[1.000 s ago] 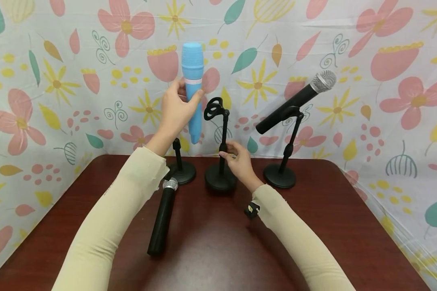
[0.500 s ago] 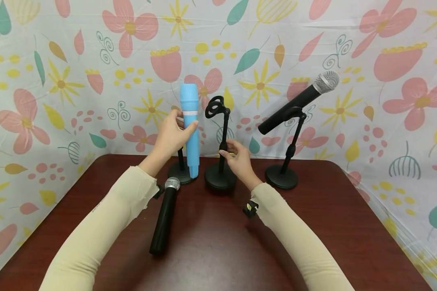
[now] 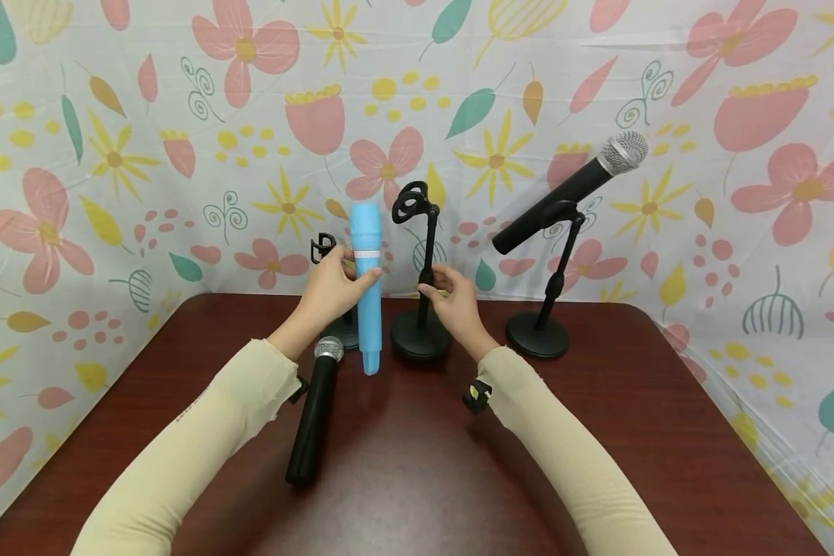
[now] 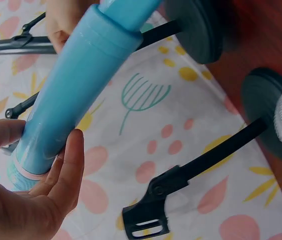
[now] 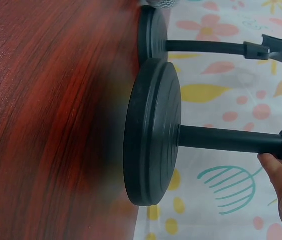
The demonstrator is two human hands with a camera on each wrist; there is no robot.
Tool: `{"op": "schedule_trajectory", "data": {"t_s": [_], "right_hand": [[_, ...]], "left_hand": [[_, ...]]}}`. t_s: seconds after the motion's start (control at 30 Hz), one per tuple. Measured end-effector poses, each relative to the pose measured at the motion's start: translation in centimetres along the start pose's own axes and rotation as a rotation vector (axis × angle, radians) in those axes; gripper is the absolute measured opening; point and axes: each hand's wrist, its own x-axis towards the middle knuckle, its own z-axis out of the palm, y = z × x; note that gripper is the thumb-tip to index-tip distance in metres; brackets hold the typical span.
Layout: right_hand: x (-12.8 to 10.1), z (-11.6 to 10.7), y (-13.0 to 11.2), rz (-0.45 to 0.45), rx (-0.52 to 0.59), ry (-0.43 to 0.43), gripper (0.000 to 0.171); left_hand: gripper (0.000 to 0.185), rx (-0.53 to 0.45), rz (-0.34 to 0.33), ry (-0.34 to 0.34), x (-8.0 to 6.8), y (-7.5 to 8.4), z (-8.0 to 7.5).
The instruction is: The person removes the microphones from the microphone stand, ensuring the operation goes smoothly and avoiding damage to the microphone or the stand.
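My left hand [image 3: 333, 286] grips a light blue microphone [image 3: 368, 309] just below its pale band. The microphone stands upright, head up, its narrow tail over the table. In the left wrist view, thumb and fingers wrap the blue body [image 4: 76, 95] near the band. My right hand [image 3: 456, 301] pinches the pole of the middle black microphone stand [image 3: 422, 340] at its collar. That stand's ring-shaped clip [image 3: 411, 202] holds nothing. The right wrist view shows its round base [image 5: 153, 135] and pole, with fingers [image 5: 276, 172] at the collar.
Behind my left hand is another stand [image 4: 221, 155] with a bare clip. A black microphone with a silver head [image 3: 313, 417] lies on the table [image 3: 403, 479] at left. At right, a stand [image 3: 538, 336] bears a tilted black microphone [image 3: 563, 201]. A flowered cloth [image 3: 500, 62] hangs behind.
My left hand has lowered the blue microphone from above the middle stand's clip to beside its pole, uncovering the left stand's clip. My right hand has stayed on the middle stand.
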Motion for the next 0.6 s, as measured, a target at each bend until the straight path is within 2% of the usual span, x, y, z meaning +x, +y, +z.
{"op": "schedule_trajectory", "data": {"t_s": [0.23, 0.6], "right_hand": [[0.8, 0.5, 2.9, 0.0, 0.008, 0.012, 0.037], [0.7, 0.6, 3.2, -0.01, 0.024, 0.002, 0.038]], "left_hand": [[0.049, 0.05, -0.02, -0.042, -0.8, -1.6, 1.5], [0.046, 0.007, -0.07, -0.107, -1.8, -3.5, 2.9]]}}
